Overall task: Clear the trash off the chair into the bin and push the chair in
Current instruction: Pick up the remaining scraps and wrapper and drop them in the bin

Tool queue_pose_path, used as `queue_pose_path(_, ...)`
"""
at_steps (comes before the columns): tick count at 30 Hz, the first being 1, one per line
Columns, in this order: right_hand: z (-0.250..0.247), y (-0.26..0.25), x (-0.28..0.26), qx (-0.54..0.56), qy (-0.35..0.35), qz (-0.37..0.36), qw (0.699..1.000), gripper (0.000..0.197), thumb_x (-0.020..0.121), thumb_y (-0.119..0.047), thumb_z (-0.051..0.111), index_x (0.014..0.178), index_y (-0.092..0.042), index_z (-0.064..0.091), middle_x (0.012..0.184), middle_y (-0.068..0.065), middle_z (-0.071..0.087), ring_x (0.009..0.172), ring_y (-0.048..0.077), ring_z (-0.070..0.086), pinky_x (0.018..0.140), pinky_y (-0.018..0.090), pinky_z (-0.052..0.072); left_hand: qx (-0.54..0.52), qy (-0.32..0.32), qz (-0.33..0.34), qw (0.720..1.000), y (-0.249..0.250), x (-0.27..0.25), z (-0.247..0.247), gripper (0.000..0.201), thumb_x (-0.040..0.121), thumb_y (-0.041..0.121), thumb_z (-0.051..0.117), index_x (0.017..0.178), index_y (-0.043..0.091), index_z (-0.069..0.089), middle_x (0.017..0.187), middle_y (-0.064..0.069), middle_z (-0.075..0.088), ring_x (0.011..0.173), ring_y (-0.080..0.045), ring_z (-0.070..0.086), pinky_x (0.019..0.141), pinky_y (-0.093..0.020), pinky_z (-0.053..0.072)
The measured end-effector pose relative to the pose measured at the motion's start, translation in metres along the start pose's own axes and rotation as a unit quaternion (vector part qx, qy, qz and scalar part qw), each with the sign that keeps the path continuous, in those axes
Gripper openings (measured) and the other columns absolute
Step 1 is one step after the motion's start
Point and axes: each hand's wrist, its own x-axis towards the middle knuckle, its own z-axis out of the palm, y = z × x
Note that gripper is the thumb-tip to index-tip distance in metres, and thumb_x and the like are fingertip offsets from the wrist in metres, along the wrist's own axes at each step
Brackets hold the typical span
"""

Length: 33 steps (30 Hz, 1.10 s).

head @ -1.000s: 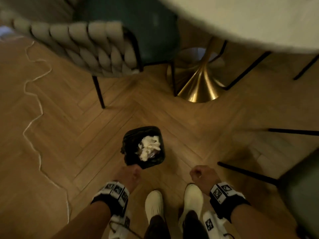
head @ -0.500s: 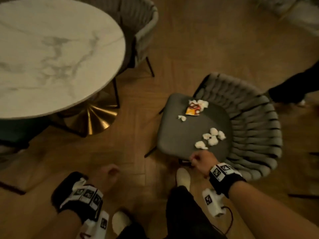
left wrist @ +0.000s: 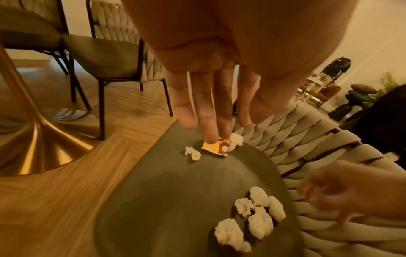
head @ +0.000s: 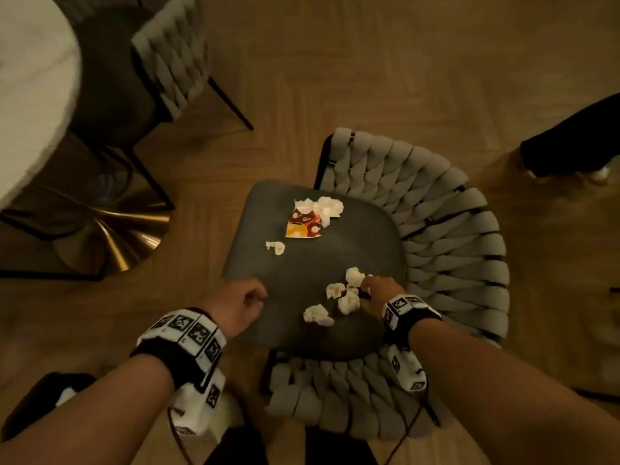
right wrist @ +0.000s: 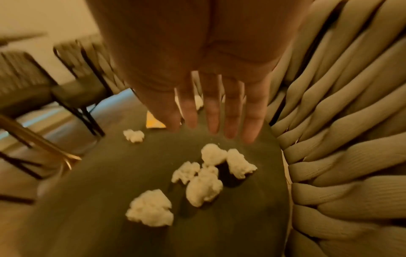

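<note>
Both hands now over the chair (head: 302, 297) seat — left hand (head: 235, 305) and right hand (head: 377, 293) grips apart, fingers extended above tissue wads (head: 339, 302).

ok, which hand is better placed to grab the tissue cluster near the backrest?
Right. The right hand hangs open directly over the cluster of crumpled tissues by the chair's woven backrest. The left hand is at the seat's front edge, nearer the lone tissue scrap.

A dark grey chair seat (head: 302, 273) holds crumpled white paper wads (head: 339, 300) clustered near its right edge, one small wad (head: 275, 247) and an orange wrapper (head: 303, 224) toward its far edge.
</note>
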Motion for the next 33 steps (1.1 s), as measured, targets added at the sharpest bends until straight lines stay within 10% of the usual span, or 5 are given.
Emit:
queue_pose_path(6, 0.046, 0.031, 0.095, -0.057, -0.071, 0.033, 0.995, 0.104, 0.065, -0.045, 0.080, 0.143, -0.044, 0.010, 0.155, 0.013, -0.007, 0.139, 0.052, 0.011, 0.108, 0.061, 0.035, 0.162, -0.093, 0.083, 0.979, -0.009, 0.100, 0.046, 0.031, 0.088, 0.032, 0.056, 0.118, 0.026, 0.050, 0.112, 0.001, 0.053, 0.108, -0.022, 0.053, 0.093, -0.038, 0.046)
queue_pose_path(15, 0.079, 0.047, 0.138, -0.059, -0.078, -0.050, 0.994, 0.071, 0.072, -0.037, 0.073, 0.132, -0.021, 0.039, 0.133, 0.019, 0.036, 0.115, 0.045, 0.049, 0.098, 0.044, 0.047, 0.324, -0.172, 0.145, 0.919, -0.002, 0.176, 0.150, 0.097, 0.077, 0.037, 0.072, 0.144, 0.029, 0.003, 0.155, -0.015, 0.002, 0.132, -0.039, 0.027, 0.104, -0.054, 0.037)
queue_pose_path(19, 0.067, 0.061, 0.140, 0.033, -0.048, -0.011, 0.998, 0.035, 0.072, -0.038, 0.070, 0.093, -0.023, 0.046, 0.111, 0.016, 0.054, 0.098, 0.037, 0.058, 0.075, 0.030, 0.045, 0.349, -0.230, 0.175, 0.891, 0.016, 0.198, 0.168, 0.091, 0.088, 0.031, 0.062, 0.143, 0.040, -0.010, 0.155, -0.008, -0.026, 0.135, -0.043, 0.018, 0.105, -0.057, 0.033)
queue_pose_path(29, -0.030, 0.029, 0.161, 0.093, 0.167, -0.117, 0.974, 0.054, 0.069, -0.024, 0.077, 0.118, -0.022, 0.053, 0.107, 0.008, 0.045, 0.092, 0.030, 0.054, 0.074, 0.031, 0.041, 0.287, -0.202, 0.267, 0.897, -0.004, 0.217, 0.174, 0.028, 0.092, 0.005, 0.046, 0.119, 0.006, 0.053, 0.132, -0.019, 0.046, 0.106, -0.040, 0.047, 0.091, -0.050, 0.045)
queue_pose_path(33, -0.065, -0.022, 0.192, 0.021, 0.175, -0.218, 0.960, 0.061, 0.074, -0.029, 0.073, 0.128, -0.028, 0.044, 0.122, 0.008, 0.042, 0.104, 0.024, 0.048, 0.082, 0.032, 0.042, 0.137, -0.074, 0.187, 0.970, -0.012, 0.200, 0.145, 0.034, 0.089, 0.016, 0.054, 0.122, 0.007, 0.052, 0.127, -0.016, 0.052, 0.112, -0.035, 0.050, 0.099, -0.045, 0.044)
